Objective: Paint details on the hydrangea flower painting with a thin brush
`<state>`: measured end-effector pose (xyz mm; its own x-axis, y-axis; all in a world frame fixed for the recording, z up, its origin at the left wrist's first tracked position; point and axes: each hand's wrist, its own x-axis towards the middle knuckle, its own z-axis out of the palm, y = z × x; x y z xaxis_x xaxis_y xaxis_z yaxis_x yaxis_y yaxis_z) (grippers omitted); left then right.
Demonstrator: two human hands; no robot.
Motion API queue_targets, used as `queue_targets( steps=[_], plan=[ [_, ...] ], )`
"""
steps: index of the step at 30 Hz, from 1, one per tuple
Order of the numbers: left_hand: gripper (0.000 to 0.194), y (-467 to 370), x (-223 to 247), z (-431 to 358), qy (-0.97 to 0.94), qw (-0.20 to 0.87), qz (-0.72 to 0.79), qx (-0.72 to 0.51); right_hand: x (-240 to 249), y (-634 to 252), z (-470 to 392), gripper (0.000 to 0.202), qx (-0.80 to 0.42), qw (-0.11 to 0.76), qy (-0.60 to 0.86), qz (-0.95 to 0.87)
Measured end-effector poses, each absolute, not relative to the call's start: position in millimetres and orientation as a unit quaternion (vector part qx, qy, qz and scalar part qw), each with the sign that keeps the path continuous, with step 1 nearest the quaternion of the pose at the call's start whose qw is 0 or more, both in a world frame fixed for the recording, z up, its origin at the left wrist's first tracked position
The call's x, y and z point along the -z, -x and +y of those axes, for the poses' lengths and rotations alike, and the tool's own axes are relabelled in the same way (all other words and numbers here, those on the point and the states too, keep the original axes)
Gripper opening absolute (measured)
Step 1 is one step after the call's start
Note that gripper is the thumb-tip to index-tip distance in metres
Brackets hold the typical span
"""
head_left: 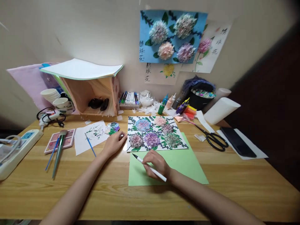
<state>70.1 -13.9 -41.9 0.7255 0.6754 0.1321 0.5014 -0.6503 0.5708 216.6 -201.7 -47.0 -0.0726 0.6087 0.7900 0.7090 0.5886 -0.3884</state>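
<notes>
My right hand (156,164) is closed around a white marker (154,172), its dark brush-like tip pointing up and left over a green sheet (178,165). The tip hangs just below the lower left edge of a white picture board (161,131) covered with fluffy blue, pink, purple and grey flowers, painted leaves and dark branches. The board overlaps the green sheet's upper part. Beside the board's left edge rests my left hand (114,142), fingers bent around a small white piece (121,135) that looks like the marker's cap.
To the left lie a paint-marked paper (90,134), a thin blue brush (90,144), a palette (112,127), a large brush (59,151) and a power strip (21,153). Paint bottles (161,107) stand behind the board. Black scissors (214,139) and a phone (237,142) lie right.
</notes>
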Motion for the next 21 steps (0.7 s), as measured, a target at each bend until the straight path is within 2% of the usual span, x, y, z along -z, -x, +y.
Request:
queue_targets(
  steps=[4, 8, 10, 14, 18, 21],
  plan=[
    [0.028, -63.4, 32.5, -23.4, -0.864, 0.217, 0.352, -0.288, 41.0, -262.3, -228.2, 0.024, 0.099, 0.509, 0.47, -0.714],
    [0.024, -63.2, 27.3, -60.6, -0.892, 0.125, 0.233, -0.366, 34.4, -326.5, -257.1, 0.016, 0.084, 0.536, 0.595, -0.593],
    [0.024, -70.2, 29.3, -86.2, -0.921, 0.079, 0.134, -0.356, 29.8, -357.4, -266.0, 0.013, 0.051, 0.572, 0.641, -0.51],
    [0.031, -97.9, 37.8, -131.2, -0.952, 0.039, -0.001, -0.302, 16.6, -404.4, -267.8, 0.022, -0.035, 0.619, 0.67, -0.408],
    [0.041, -132.2, 47.7, -157.5, -0.96, 0.049, -0.04, -0.273, 12.5, -429.1, -254.6, 0.028, -0.083, 0.608, 0.682, -0.398],
    [0.045, -153.7, 55.2, -168.8, -0.957, 0.084, -0.014, -0.277, 23.9, -438.5, -242.5, 0.028, -0.112, 0.621, 0.676, -0.382]
  ],
)
